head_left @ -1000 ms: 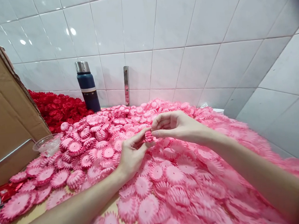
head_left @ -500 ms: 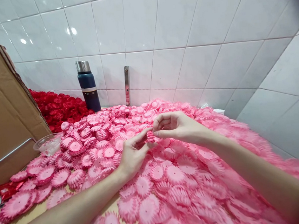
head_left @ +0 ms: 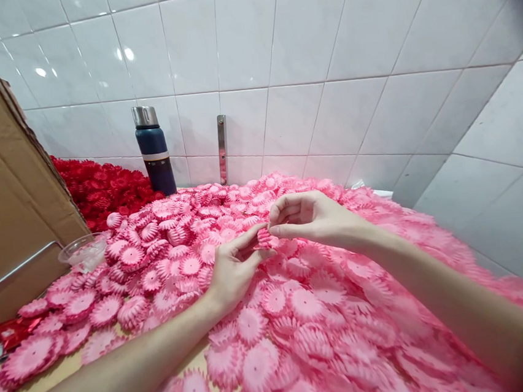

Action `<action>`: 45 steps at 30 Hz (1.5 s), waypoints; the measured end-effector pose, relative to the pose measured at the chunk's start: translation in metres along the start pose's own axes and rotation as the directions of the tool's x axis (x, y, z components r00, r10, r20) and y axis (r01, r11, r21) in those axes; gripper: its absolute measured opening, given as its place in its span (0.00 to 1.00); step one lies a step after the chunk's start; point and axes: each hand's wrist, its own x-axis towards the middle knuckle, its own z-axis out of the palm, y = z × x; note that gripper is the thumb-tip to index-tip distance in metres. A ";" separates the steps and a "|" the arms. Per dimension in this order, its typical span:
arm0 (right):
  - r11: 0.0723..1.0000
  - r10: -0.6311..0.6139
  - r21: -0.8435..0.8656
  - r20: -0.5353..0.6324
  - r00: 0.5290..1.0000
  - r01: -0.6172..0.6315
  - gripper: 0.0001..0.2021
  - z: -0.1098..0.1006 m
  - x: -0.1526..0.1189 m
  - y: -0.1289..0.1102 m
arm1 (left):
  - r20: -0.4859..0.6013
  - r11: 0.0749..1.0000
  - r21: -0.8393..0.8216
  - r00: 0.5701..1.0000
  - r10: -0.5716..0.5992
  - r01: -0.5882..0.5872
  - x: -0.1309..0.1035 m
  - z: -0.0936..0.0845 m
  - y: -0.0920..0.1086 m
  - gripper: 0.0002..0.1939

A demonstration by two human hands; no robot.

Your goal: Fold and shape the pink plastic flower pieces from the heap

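Observation:
Between its thumb and fingers, my left hand (head_left: 238, 266) grips a small pink petal piece (head_left: 264, 238) over the heap. My right hand (head_left: 301, 218) is just right of that piece, thumb and index finger pinched at its edge; what the pinch holds is too small to make out. Below and around both hands spreads a thick pile of pink scalloped discs (head_left: 306, 304), many with a small hole in the middle.
A dark blue bottle (head_left: 157, 160) stands behind the pile near the tiled wall (head_left: 247, 43). Red petal pieces (head_left: 103, 189) lie at the back left, beside a cardboard box (head_left: 5, 177). A clear plastic bowl (head_left: 84, 253) and red wrapper (head_left: 11, 333) sit at the left.
My right hand has shifted very slightly up and to the right. My left hand keeps its place with the pink piece.

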 end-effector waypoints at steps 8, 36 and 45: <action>1.000 -0.012 0.009 0.022 1.000 0.012 0.04 0.002 0.001 0.002 | 0.005 1.000 0.003 1.000 0.005 -0.005 -0.001 0.000 -0.001 0.21; 0.993 -0.014 -0.114 -0.047 0.999 0.008 0.03 0.002 0.004 0.008 | -0.056 0.995 0.022 0.994 0.095 -0.094 -0.003 0.001 0.001 0.19; 0.991 -0.031 -0.132 0.023 0.999 0.034 0.05 0.006 0.000 0.005 | -0.038 0.997 0.014 0.996 0.083 -0.082 -0.003 0.002 0.001 0.20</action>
